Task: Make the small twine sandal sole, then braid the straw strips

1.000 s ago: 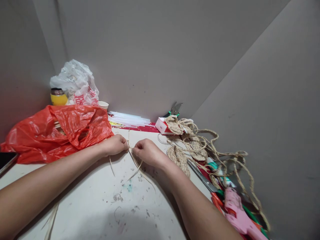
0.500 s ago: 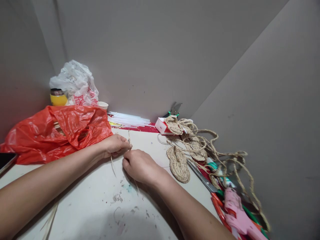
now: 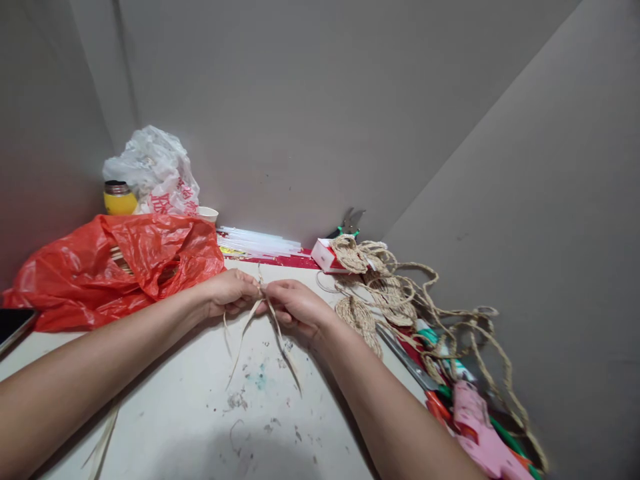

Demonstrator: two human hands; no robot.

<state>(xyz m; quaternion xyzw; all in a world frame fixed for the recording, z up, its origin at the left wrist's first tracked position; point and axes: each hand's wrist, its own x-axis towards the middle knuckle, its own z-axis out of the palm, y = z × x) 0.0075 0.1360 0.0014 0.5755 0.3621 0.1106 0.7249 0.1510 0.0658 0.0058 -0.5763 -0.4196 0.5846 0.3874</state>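
Thin pale straw strands (image 3: 276,327) meet between my two hands, their loose ends hanging down over the white tabletop. My left hand (image 3: 231,293) is closed in a pinch on the strands where they join, and a short twisted end stands up above the fingertips. Close against it from the right, my right hand (image 3: 297,307) has thumb and finger pinched on the strands at the same spot. Its other fingers curl underneath. Just right of it lies a woven straw sole (image 3: 357,319), partly hidden by my right wrist.
A red plastic bag (image 3: 75,273) lies at left, with a yellow jar (image 3: 120,200) behind it. Clear glue sticks (image 3: 260,241) rest by the wall. Braided cord (image 3: 480,320), scissors (image 3: 407,357) and a pink glue gun (image 3: 480,427) crowd the right edge.
My right hand has turned and shifted slightly up and right, opening from a curled fist into a fingertip pinch. The strand ends now hang in plain view below the hands.
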